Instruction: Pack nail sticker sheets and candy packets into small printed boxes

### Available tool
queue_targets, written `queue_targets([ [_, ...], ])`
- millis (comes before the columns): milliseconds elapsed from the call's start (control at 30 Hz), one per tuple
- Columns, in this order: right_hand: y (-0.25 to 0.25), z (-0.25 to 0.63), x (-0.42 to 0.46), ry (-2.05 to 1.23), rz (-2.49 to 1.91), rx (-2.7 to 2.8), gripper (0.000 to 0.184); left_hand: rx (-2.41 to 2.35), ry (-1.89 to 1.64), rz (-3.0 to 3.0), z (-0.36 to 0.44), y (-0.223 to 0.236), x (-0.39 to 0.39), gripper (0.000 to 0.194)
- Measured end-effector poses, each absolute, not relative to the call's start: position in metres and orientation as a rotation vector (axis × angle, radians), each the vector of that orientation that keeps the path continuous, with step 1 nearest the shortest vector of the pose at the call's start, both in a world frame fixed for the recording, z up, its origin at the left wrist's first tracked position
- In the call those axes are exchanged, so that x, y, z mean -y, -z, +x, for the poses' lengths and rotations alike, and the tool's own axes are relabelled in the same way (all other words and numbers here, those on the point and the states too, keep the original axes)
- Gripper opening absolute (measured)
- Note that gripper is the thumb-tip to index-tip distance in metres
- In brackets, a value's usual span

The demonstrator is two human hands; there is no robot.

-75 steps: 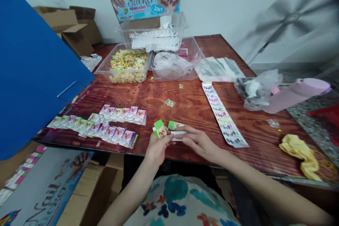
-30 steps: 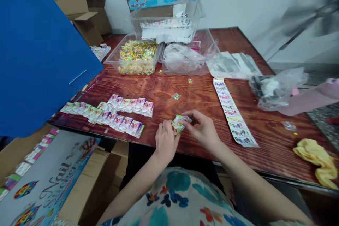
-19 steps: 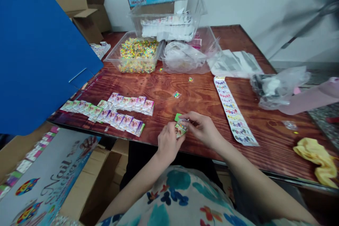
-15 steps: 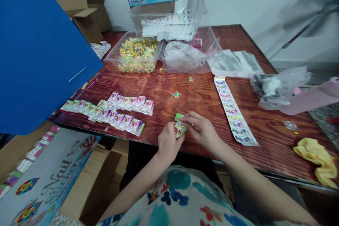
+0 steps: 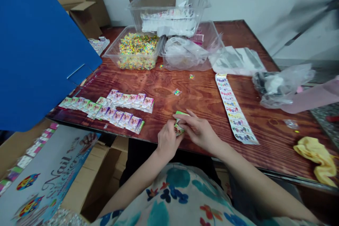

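Note:
Close to the table's front edge, my left hand (image 5: 168, 139) is closed around a small green printed packet (image 5: 179, 129). My right hand (image 5: 199, 127) pinches at the top of that same packet, near its green flap, and its fingertips hide part of it. To the left lie two overlapping rows of small printed packets (image 5: 124, 118) in green, purple and pink. A tiny clear bag of coloured candies (image 5: 177, 92) rests just beyond my hands. Right of them stretches a long strip of nail stickers (image 5: 234, 109).
Behind stand a clear tub of bagged candies (image 5: 109, 53), another clear tub (image 5: 185, 64) with plastic bags, and a stacked tub of white strips. Plastic sleeves (image 5: 238, 60), a pink bottle (image 5: 312, 95) and a yellow cloth (image 5: 316, 155) are rightward. A blue panel (image 5: 47, 53) blocks the left.
My right fingers have moved slightly left, over the top of the green packet, covering more of it. My left hand keeps its hold. The whole view has shifted a little.

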State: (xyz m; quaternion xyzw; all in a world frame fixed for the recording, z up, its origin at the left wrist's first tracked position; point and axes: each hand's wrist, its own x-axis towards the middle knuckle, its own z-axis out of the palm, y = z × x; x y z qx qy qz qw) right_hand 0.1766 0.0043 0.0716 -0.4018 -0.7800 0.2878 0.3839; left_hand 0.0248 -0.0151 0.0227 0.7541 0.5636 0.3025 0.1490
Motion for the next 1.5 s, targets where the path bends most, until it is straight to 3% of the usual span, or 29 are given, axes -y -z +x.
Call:
queue_targets([
  [200, -0.069, 0.173, 0.003, -0.632, -1.138, 1.619, 0.026, -1.512, -1.189, 1.821, 0.027, -0.024, 0.015, 0.051],
  [433, -0.059, 0.165, 0.006, -1.464, -1.067, 1.027, 0.037, -1.411, -1.22, 1.693, 0.027, -0.033, 0.014, 0.042],
  [567, -0.056, 0.163, 0.004, -1.58, -1.087, 0.956, 0.039, -1.543, -0.94, 1.774, 0.026, -0.04, 0.013, 0.04],
  [667, -0.056, 0.165, 0.003, -1.516, -1.07, 1.067, 0.031, -1.653, -0.834, 1.771, 0.026, -0.041, 0.014, 0.042],
  [867, -0.056, 0.165, 0.007, -1.041, -1.08, 1.413, 0.019, -1.714, -0.875, 1.747, 0.028, -0.037, 0.015, 0.047],
  [1100, -0.046, 0.164, 0.005, -1.306, -1.121, 1.048, 0.018, -1.738, -0.849, 1.826, 0.032, -0.03, 0.017, 0.052],
  [1333, -0.052, 0.168, 0.005, -1.064, -1.155, 1.317, 0.015, -1.693, -0.827, 1.827, 0.032, -0.027, 0.018, 0.055],
  [1500, -0.059, 0.176, 0.005, -1.073, -1.073, 1.526, 0.019, -1.681, -0.845, 1.758, 0.032, -0.033, 0.019, 0.053],
])
